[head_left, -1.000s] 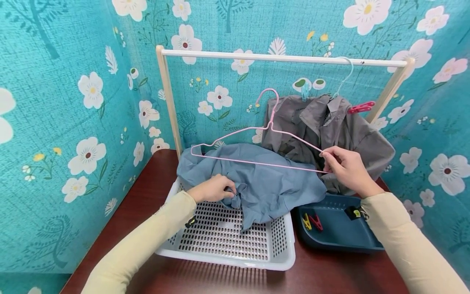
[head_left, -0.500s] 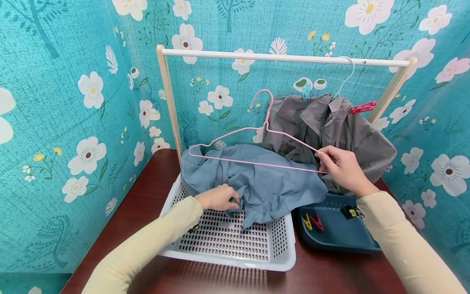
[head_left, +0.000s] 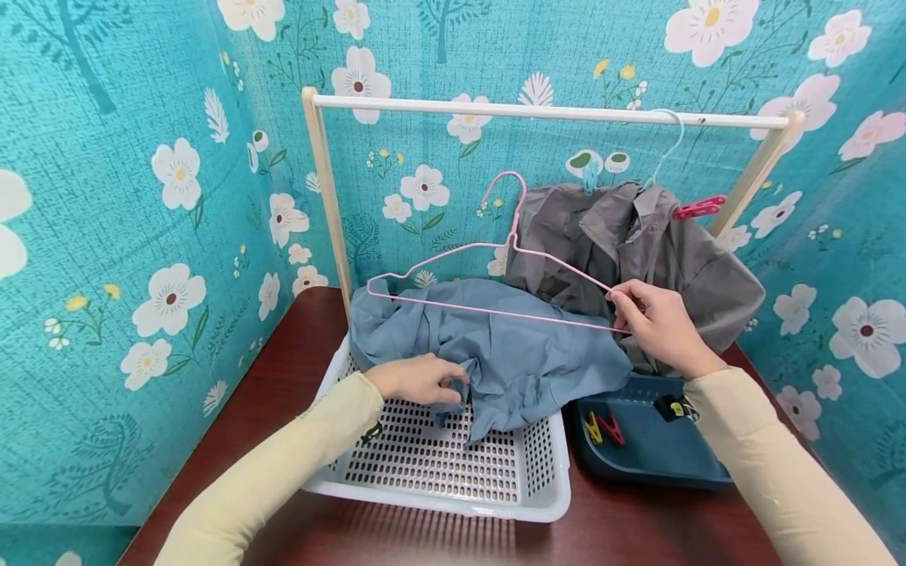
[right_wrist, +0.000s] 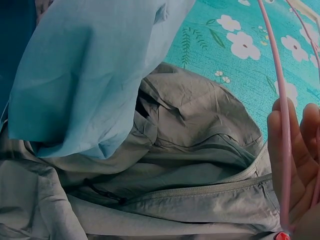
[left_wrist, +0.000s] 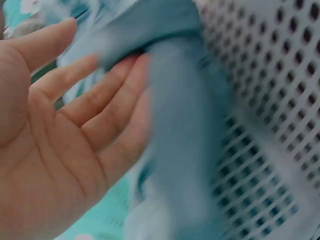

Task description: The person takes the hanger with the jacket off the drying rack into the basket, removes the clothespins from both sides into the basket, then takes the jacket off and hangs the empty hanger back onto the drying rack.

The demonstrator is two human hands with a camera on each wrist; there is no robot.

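Note:
A blue garment lies bunched over the back of the white perforated basket, its folds hanging inside. My left hand is at the near fold. In the left wrist view its thumb stands apart from the fabric, and the other fingers reach out against a fold, some tips hidden. A pink hanger is held up over the garment, hook on top. My right hand pinches it near its right end; the right wrist view shows its pink wire crossing in front of the fingers.
Behind stands a rack with a white rod. A grey jacket hangs there on a light-blue hanger, with a red clip and a blue clip. A dark blue tray at right holds yellow and red clips.
My left hand has moved slightly right along the near fold, and its fingers have loosened from the cloth. The hanger has shifted a little left with my right hand.

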